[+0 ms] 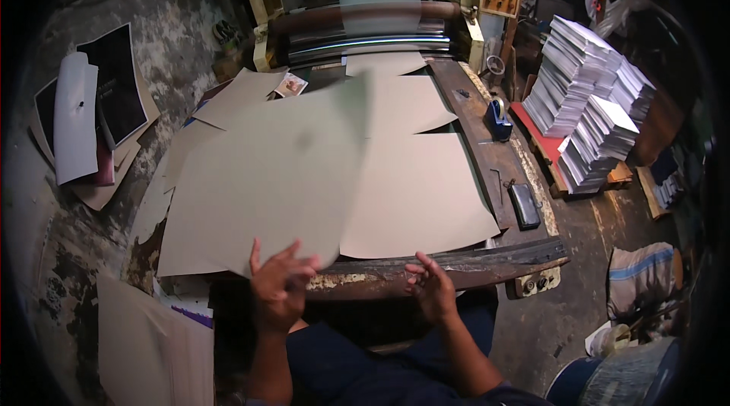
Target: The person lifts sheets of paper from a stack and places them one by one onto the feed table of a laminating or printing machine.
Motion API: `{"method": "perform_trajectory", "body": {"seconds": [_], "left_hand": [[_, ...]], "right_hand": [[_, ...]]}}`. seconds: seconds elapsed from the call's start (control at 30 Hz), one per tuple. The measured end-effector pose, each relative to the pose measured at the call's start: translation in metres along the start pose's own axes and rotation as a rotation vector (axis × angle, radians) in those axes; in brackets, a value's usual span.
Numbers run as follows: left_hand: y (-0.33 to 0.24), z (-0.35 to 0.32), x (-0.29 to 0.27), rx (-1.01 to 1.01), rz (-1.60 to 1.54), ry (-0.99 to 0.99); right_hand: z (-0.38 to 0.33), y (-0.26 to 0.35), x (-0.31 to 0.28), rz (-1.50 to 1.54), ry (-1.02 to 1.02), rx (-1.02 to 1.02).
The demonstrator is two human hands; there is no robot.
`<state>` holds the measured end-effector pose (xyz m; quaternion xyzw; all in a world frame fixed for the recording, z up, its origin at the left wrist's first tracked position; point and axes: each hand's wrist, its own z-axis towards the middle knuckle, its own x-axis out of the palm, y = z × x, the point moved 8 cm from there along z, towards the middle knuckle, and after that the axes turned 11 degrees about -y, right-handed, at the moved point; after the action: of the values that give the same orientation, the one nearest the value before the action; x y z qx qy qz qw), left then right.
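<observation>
A large greyish-beige sheet of paper or thin board (251, 178) lies at a slant over the left part of the feed table. Its right edge is lifted and smeared by motion. My left hand (280, 288) is at the sheet's near edge, fingers spread and partly blurred; no grip on the sheet shows. Just off the table's front edge, my right hand (435, 290) has its fingers apart and holds nothing. On the right half of the table lies another beige sheet (418, 193), with a further sheet (407, 98) beyond it, leading toward the rollers (365, 42).
A tape dispenser (498, 118) and a dark case (525, 205) sit along the table's right rail. Tall paper stacks (570, 75) stand on the right. Loose sheets (76, 117) lie on the left floor; a stack of boards (152, 345) is at lower left.
</observation>
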<state>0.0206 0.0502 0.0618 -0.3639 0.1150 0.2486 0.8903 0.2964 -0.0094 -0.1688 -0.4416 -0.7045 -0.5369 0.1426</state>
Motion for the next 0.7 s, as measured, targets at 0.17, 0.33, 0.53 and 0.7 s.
{"method": "perform_trajectory", "body": {"seconds": [0.17, 0.33, 0.53, 0.7], "left_hand": [[-0.049, -0.036, 0.027, 0.444, -0.173, 0.394], [-0.015, -0.082, 0.022, 0.258, 0.071, 0.257], [0.168, -0.245, -0.06, -0.353, 0.417, 0.076], [0.169, -0.384, -0.072, -1.506, -0.221, -0.486]], "right_hand": [[-0.026, 0.054, 0.055, 0.096, 0.383, -0.062], [-0.012, 0.031, 0.007, -0.156, -0.061, 0.059], [-0.024, -0.03, -0.046, -0.281, -0.133, 0.206], [-0.045, -0.05, -0.072, -0.365, -0.169, 0.239]]}}
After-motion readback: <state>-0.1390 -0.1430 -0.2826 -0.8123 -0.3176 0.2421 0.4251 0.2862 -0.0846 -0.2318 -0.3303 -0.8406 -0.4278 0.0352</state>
